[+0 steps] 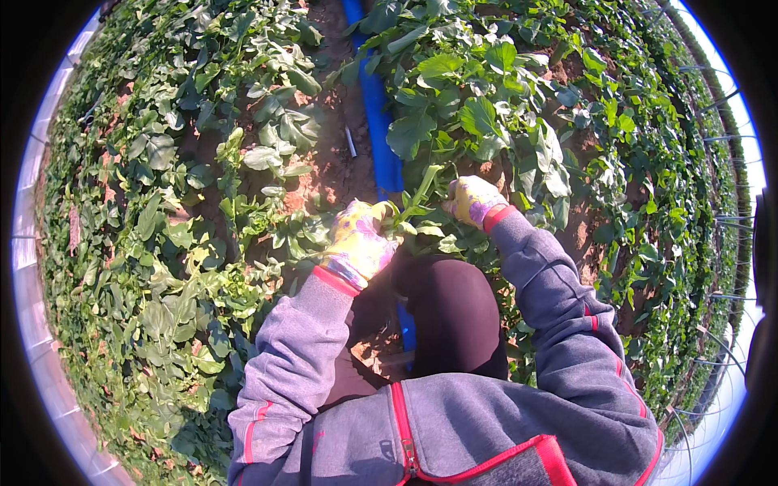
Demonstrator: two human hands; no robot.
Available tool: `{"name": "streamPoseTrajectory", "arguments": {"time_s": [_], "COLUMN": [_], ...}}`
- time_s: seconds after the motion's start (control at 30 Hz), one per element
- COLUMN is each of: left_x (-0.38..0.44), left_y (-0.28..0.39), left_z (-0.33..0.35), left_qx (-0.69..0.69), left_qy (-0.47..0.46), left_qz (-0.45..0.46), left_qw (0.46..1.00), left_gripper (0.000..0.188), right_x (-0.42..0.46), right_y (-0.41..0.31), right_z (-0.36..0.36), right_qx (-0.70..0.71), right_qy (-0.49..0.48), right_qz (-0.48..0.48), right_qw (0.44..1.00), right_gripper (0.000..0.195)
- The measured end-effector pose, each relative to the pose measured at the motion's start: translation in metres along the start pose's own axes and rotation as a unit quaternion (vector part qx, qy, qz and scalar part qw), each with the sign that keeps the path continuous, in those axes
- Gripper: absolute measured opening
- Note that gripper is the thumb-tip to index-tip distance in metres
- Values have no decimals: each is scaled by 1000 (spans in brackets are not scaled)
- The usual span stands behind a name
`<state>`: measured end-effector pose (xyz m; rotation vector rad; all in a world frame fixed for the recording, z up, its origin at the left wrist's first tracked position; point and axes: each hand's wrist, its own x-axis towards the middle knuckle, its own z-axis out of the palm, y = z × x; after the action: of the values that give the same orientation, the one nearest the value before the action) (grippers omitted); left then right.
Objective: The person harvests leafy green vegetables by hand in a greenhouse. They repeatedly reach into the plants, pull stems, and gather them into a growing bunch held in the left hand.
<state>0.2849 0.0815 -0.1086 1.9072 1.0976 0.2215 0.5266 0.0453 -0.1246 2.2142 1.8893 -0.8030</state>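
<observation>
My left hand (363, 242), in a flowered yellow and purple glove, is closed around a cut-looking leafy green stalk (422, 193). Its thick pale end points up and away from me, and some leaves hang below the fingers. To the right, my right hand (475, 199) wears a matching glove and reaches in at the edge of a leafy green plant (480, 115). Its fingers are curled and partly hidden, so whether they grip a stem cannot be made out. Both hands are above my bent knee (453, 310).
A flat blue hose (378, 115) runs along the soil path (340, 109) between two planted rows. A thin white stick (351, 142) lies on that soil. Dense leafy plants (164, 304) grow at left. Curved metal hoops (723, 100) line the far right edge.
</observation>
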Motion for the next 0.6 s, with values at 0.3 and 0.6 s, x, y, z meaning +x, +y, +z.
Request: {"name": "streamPoseTrajectory", "arguments": {"time_s": [0.3,0.6], "left_x": [-49,-129], "left_y": [17,21], "left_z": [-31,-77], "left_qx": [-246,-192], "left_qy": [103,223], "left_qz": [53,200], "left_qw": [962,935], "left_gripper": [55,67], "right_x": [-113,-157], "right_y": [-56,-179], "right_z": [-87,-132], "right_qx": [182,489], "right_qy": [186,40], "right_qz": [-22,-265], "right_qw": [965,830], "right_gripper": [17,11]}}
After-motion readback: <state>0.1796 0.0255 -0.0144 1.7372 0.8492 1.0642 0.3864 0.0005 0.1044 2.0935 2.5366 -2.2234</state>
